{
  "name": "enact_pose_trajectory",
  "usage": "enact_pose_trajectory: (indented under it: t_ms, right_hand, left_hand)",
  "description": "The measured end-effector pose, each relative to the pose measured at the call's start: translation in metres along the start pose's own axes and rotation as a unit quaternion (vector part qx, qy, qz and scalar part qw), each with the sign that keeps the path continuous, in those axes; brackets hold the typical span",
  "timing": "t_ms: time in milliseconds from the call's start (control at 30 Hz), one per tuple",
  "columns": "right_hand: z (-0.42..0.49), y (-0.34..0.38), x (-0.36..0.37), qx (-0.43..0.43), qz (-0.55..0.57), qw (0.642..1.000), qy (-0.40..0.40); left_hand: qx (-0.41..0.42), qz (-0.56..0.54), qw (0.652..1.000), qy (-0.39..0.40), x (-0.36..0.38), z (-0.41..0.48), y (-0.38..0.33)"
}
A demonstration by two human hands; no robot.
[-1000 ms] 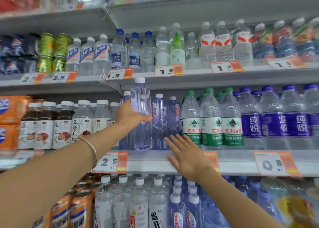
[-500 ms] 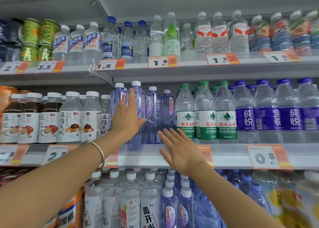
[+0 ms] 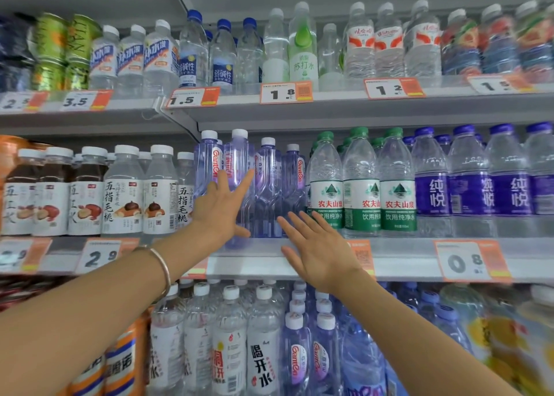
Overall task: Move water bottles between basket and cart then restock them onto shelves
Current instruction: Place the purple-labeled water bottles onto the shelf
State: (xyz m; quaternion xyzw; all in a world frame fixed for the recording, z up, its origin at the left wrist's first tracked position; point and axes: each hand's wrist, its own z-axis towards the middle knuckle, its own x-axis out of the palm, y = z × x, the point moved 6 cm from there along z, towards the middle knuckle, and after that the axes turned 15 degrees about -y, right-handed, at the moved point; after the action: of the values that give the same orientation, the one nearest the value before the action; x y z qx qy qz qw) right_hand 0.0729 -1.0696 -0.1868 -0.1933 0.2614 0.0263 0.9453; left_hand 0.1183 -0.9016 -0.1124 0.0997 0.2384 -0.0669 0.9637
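On the left hand the grip is wide, straight fingers laid flat against the front purple water bottle, which stands upright on the middle shelf at its fingertips, among matching bottles. Right of it, the right hand is spread wide too, holding nothing, just before the shelf edge. This bottle looks shelved and only needs squaring up; basket and cart are out of view, so the remainder is unclear.

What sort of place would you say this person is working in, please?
Most likely a supermarket or convenience-store drinks aisle: stacked shelves, orange price tags along their edges, and rows of identical green-capped water bottles facing outward.
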Motion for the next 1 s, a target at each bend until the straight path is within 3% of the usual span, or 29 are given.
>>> enact_pose_trajectory:
  t_ms: [267,467,600,800,900,1000]
  right_hand:
    - [0.0,0.001,-0.001,0.002,-0.006,1.0,-0.001]
    - [-0.002,0.0,0.0,0.002,-0.031,1.0,0.0]
    - [0.001,-0.003,-0.003,-0.006,-0.053,0.998,0.013]
    - [-0.046,0.034,-0.034,-0.03,0.016,0.985,-0.167]
    - [-0.112,0.062,-0.021,-0.039,0.074,0.986,-0.147]
    - [-0.195,0.086,0.009,0.005,0.131,0.989,-0.065]
  left_hand:
    - [-0.008,0.013,1.0,0.004,0.001,-0.003,0.0]
    - [-0.021,-0.053,0.996,-0.07,-0.024,-0.042,0.0]
    - [-0.02,-0.133,0.989,-0.059,-0.035,-0.096,-0.014]
    - [-0.013,-0.206,0.977,0.057,-0.002,-0.178,-0.064]
    - [-0.019,-0.243,0.96,0.139,0.027,-0.224,-0.093]
    - [-0.025,-0.279,0.935,0.219,0.052,-0.289,-0.126]
